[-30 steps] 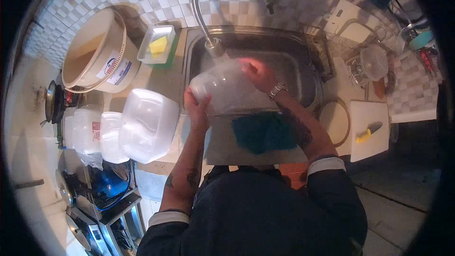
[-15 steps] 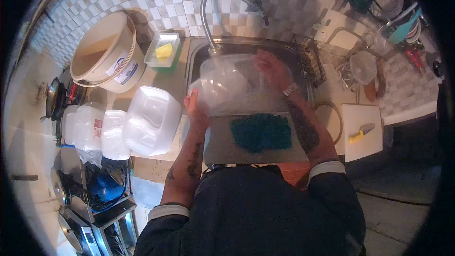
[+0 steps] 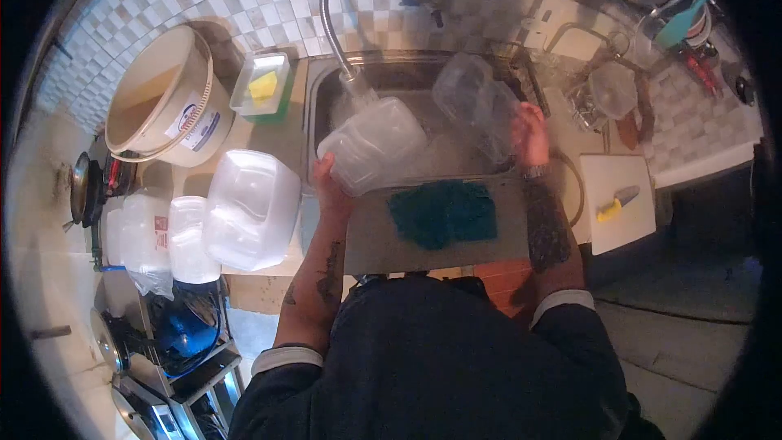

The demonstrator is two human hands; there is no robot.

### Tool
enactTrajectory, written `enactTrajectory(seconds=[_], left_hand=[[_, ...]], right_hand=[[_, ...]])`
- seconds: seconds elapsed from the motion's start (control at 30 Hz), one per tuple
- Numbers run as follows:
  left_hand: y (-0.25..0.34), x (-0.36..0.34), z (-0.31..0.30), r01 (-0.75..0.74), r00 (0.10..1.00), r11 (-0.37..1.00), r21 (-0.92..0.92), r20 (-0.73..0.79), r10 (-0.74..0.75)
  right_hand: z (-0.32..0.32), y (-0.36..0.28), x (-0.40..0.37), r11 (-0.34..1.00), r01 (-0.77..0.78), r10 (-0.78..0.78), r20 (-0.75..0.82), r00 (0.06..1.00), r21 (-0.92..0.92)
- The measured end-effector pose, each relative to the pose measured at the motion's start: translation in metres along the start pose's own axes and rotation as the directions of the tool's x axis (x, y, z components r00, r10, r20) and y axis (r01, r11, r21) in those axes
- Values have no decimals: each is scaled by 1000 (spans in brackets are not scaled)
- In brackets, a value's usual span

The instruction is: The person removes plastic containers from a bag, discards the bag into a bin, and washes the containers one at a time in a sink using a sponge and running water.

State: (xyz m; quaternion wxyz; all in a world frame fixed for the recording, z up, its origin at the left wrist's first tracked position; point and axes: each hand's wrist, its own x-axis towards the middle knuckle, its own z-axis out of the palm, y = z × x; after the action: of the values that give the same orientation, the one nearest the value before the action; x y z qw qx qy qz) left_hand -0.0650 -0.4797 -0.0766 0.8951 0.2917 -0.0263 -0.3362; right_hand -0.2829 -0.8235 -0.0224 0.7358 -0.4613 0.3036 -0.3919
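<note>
Over the left half of the metal sink (image 3: pixel 314 118), my left hand (image 3: pixel 328 182) grips the lower left edge of a clear plastic container (image 3: pixel 379 143). The sink's faucet (image 3: pixel 330 24) arches above, its base just behind that container. At the sink's right side, my right hand (image 3: pixel 531 137) has its fingers curled at the edge of another clear container (image 3: pixel 481 102), which is tilted and blurred. The two containers are apart. A dark green cloth (image 3: pixel 444 213) lies on a grey board (image 3: pixel 375 244) in front of the sink.
Left of the sink stand a large bucket (image 3: pixel 167 102), a tray with a yellow sponge (image 3: pixel 262 88) and white containers (image 3: pixel 251 210). On the right are a cutting board (image 3: pixel 631 228) with a yellow-handled knife (image 3: pixel 617 204) and a dish rack (image 3: pixel 529 85).
The two clear containers, close together before, are now separated. My right hand has moved right and toward me with one, while my left stays on the other. The view has shifted slightly.
</note>
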Motion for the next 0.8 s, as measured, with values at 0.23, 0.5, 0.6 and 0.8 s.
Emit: enactTrajectory(seconds=[0.23,0.5,0.6,0.8], left_hand=[[5,-5,17,-85,995,967,239,-26,94],[2,-2,39,-305,952,894,329,99,289],[11,-3,42,-369,930,871,324,116,350],[18,-2,36,-469,883,804,365,208,420]], right_hand=[[40,-10,9,986,-10,60,297,953,-168],[143,-25,15,556,489,209,682,701,-672],[163,-34,9,519,547,198,715,670,-656],[178,-49,6,373,696,179,783,595,-614]])
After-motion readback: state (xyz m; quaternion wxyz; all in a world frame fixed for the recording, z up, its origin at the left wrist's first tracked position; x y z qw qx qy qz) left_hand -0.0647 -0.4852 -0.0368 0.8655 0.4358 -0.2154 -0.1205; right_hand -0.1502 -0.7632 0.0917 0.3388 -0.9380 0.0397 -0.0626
